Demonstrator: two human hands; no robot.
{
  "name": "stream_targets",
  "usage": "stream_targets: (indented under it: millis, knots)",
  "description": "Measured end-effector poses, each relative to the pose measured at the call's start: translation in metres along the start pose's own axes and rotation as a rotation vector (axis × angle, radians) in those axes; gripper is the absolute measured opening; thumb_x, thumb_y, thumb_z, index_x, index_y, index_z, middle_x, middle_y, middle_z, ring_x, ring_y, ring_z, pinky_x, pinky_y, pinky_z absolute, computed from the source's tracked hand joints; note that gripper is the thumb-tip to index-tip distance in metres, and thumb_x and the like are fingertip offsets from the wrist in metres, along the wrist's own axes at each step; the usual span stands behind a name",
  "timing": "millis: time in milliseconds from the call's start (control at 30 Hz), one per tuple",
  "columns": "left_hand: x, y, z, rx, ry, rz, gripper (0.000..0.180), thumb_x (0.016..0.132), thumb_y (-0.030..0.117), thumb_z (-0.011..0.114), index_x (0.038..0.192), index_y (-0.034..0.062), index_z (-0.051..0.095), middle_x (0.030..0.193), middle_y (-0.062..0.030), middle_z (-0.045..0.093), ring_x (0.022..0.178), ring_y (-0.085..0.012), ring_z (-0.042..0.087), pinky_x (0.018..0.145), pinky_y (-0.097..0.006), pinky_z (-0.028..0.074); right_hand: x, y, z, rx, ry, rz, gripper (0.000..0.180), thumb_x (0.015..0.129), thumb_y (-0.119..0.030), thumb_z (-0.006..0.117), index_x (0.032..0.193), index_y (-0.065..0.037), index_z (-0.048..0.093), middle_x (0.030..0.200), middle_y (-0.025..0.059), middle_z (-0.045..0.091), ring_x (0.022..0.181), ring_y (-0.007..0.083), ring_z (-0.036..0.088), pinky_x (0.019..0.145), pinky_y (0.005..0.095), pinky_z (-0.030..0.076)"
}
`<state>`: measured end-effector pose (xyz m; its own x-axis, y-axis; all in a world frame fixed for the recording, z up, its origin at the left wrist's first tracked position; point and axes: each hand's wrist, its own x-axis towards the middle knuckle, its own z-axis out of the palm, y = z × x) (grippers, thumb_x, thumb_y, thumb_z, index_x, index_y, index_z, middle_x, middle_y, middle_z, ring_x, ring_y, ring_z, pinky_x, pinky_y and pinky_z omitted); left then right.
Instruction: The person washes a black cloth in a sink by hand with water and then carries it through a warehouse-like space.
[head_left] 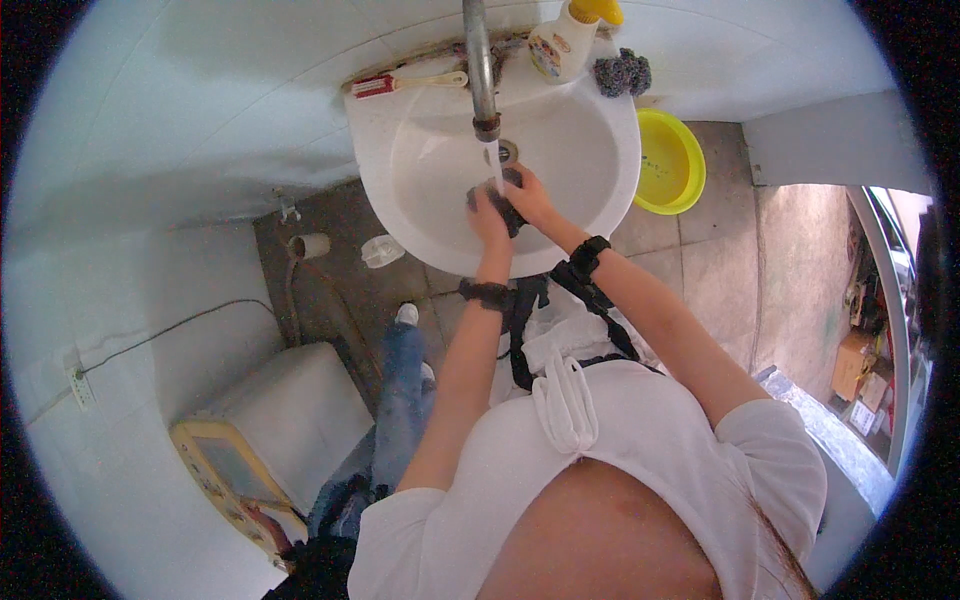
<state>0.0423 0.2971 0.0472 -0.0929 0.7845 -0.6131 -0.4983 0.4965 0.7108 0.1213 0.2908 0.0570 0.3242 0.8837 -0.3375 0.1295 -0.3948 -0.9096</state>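
Note:
Over the white sink [415,195], both my hands are closed around a soft dark bundle [515,217], perhaps cloth; its exact kind is hard to make out. My left hand [489,215] grips its left side, while my right hand [530,195] holds it from the upper right. Water [495,165] runs from the metal faucet [480,70] straight down onto the bundle and my fingers. Just beyond my hands the drain [506,152] shows in the basin. Each wrist wears a black band.
On the sink's back rim lie a red-bristled brush [410,84], a yellow-topped white bottle [562,48] and a dark grey scouring pad [623,73]. A yellow basin [672,162] stands on the floor at right. At lower left are a white washing machine [285,410] and another person's jeans-clad leg [403,375].

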Motion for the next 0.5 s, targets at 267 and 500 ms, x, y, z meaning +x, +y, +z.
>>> stream_targets:
  millis: [267, 500]
  knots:
    - [-0.01, 0.01, 0.007, 0.049, 0.019, -0.024, 0.031, 0.078, 0.025, 0.048, 0.093, -0.0014, 0.046, 0.09, -0.01, 0.051, 0.078, -0.0189, 0.051, 0.066, -0.03, 0.043, -0.001, 0.0, 0.0, 0.031, 0.023, 0.046, 0.041, 0.07, -0.027, 0.055, 0.1, 0.001, 0.049, 0.097, 0.0183, 0.054, 0.091, 0.031, 0.051, 0.079, 0.0351, 0.04]
    - [0.002, 0.003, -0.009, -0.017, -0.054, -0.016, 0.034, 0.079, 0.031, 0.046, 0.097, 0.0013, 0.046, 0.092, -0.0096, 0.051, 0.081, -0.0198, 0.052, 0.069, -0.03, 0.044, -0.019, -0.034, 0.0, 0.067, 0.107, -0.047, 0.032, 0.067, -0.017, 0.057, 0.095, -0.002, 0.05, 0.093, 0.0155, 0.054, 0.089, 0.0276, 0.052, 0.078, 0.0348, 0.04]
